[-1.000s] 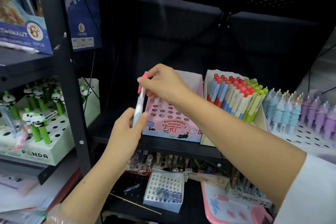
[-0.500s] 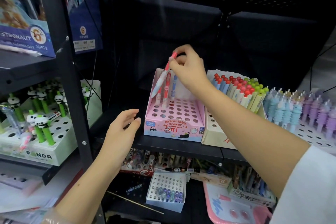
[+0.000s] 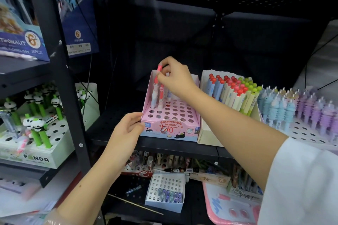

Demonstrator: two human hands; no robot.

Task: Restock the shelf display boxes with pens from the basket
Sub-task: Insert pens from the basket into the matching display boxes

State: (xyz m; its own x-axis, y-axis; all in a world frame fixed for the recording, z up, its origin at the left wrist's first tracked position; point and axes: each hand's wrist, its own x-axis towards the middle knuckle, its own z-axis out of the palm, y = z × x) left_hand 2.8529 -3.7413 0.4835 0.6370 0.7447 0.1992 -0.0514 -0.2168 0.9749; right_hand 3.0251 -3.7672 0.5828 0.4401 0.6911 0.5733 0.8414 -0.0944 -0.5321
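Dark shelving; right hand (image 3: 175,78) now pinches the pen (image 3: 156,87) upright into the pink display box (image 3: 170,126) (back-left hole), while left hand (image 3: 126,129), fingers loosely curled, has moved to steady its 9 o'clock edge.

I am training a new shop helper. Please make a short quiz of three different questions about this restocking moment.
1. True or false: the right hand pinches the pink-topped pen over the back row of the pink display box.
2. What does the left hand touch? A) the panda box B) the pink display box's front left corner C) the white tray below
3. Fill in: most holes of the pink display box are ____.

Key: 1 true; 2 B; 3 empty
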